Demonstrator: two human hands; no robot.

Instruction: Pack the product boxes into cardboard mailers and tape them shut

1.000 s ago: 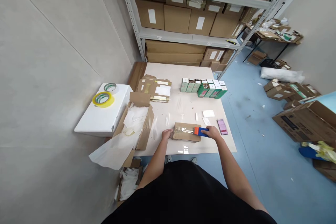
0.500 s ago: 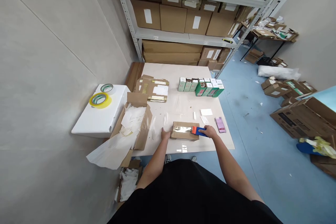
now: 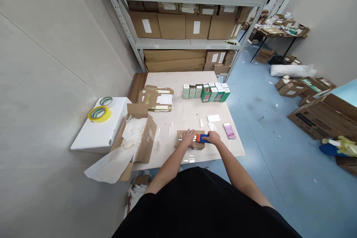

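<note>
A small brown cardboard box (image 3: 181, 143) lies near the front edge of the table (image 3: 189, 117), with shiny clear tape along its top. Flat on that top rests my left hand (image 3: 189, 137), its fingers stretched out. My right hand (image 3: 213, 137) grips the blue handle of a tape dispenser (image 3: 203, 138), whose orange end sits on the box close to my left fingers. White paper slips (image 3: 213, 118) and a pink-purple item (image 3: 229, 131), blurred out, lie beyond my right hand.
Green and white small boxes (image 3: 213, 95) stand at the back right. Flattened cardboard (image 3: 156, 98) lies at the back left. An open carton (image 3: 146, 141) with white packing paper stands at the left, beside tape rolls (image 3: 99, 113) on a white box (image 3: 89, 137). Shelving (image 3: 178, 43) rises behind.
My left hand has moved from beside the box's left end onto its top. My right hand keeps its grip on the tape dispenser. The camera view has shifted slightly.
</note>
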